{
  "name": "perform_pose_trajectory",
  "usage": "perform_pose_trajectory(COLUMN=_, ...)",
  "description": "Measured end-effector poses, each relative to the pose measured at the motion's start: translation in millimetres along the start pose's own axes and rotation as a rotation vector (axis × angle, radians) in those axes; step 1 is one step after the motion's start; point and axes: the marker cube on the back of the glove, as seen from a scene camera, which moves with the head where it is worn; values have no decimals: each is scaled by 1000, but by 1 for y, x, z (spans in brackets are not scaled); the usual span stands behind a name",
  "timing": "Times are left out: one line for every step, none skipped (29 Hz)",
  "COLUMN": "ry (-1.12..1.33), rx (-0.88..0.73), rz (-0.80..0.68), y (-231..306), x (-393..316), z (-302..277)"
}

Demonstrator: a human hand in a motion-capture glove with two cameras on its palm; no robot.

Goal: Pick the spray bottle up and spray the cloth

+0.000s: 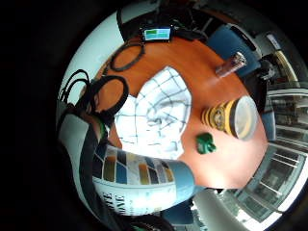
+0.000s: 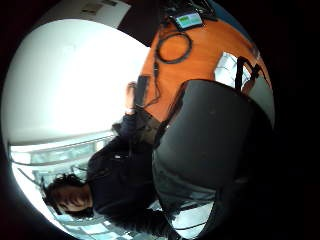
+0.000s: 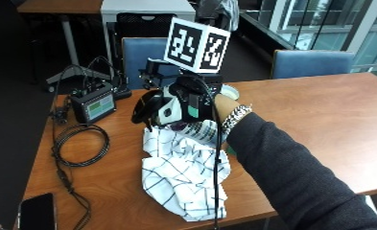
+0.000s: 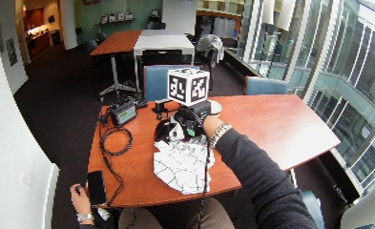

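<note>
A person sits at a long orange-brown wooden table (image 3: 315, 124). In the middle of the outside view, the right hand in the black glove (image 3: 187, 106) is lifted above the table. Its fingers are curled round a spray bottle with a label of blue, yellow and white blocks (image 3: 199, 129), and only the bottom part of the bottle shows under the hand. The bottle is up in the air, not standing on the table. From the little finger side of the palm, the same bottle (image 1: 144, 183) looks very big and close, and its label has dark letters on white.

Right below the hand lies a crumpled white cloth with thin dark checks (image 3: 185, 177). It spreads from the middle of the picture down to the near edge of the table. The bottle hangs over the top end of the cloth.

At the upper left of the outside view a small black box with a green screen (image 3: 93, 107) stands on the table. A black cable in a loop (image 3: 79, 143) lies in front of it. A black phone (image 3: 37, 212) lies flat at the lower left corner.

In the little finger side view, a yellow and black striped cup lying on its side (image 1: 231, 118) rests on the table past the cloth. A small green thing (image 1: 205, 143) lies just beside it. Two blue chairs (image 3: 309, 63) stand at the far side of the table.
</note>
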Motion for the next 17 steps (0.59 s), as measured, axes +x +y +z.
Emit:
perform_pose_trajectory(ry=-45, rx=30, rz=-10, y=-1, x=-3, z=-3)
perform_pose_trajectory(ry=-89, rx=60, rz=-19, y=-1, x=-5, z=-6)
perform_pose_trajectory(ry=-135, rx=91, rz=-27, y=-1, x=-8, z=-8)
perform_pose_trajectory(ry=-182, rx=123, rz=-33, y=-2, x=-10, z=-10)
perform_pose_trajectory(ry=-230, rx=155, rz=-39, y=-3, x=-13, z=-12)
perform_pose_trajectory(ry=-279, rx=187, rz=-45, y=-4, x=-15, z=-14)
perform_pose_trajectory(ry=-329, rx=219, rz=-50, y=-6, x=-17, z=-15)
perform_pose_trajectory(ry=-380, rx=251, rz=-56, y=-8, x=-19, z=-15)
perform_pose_trajectory(ry=-430, rx=285, rz=-62, y=-10, x=-21, z=-15)
perform_pose_trajectory(ry=-477, rx=318, rz=-69, y=-12, x=-22, z=-15)
perform_pose_trajectory(ry=-519, rx=350, rz=-75, y=-15, x=-23, z=-13)
perform_pose_trajectory(ry=-556, rx=378, rz=-80, y=-17, x=-24, z=-12)
perform_pose_trajectory(ry=-588, rx=402, rz=-84, y=-20, x=-25, z=-10)
perform_pose_trajectory(ry=-617, rx=423, rz=-86, y=-22, x=-28, z=-7)
perform_pose_trajectory(ry=-643, rx=443, rz=-86, y=-24, x=-32, z=-4)
perform_pose_trajectory(ry=-666, rx=463, rz=-88, y=-26, x=-36, z=0)
perform_pose_trajectory(ry=-687, rx=483, rz=-90, y=-29, x=-40, z=3)
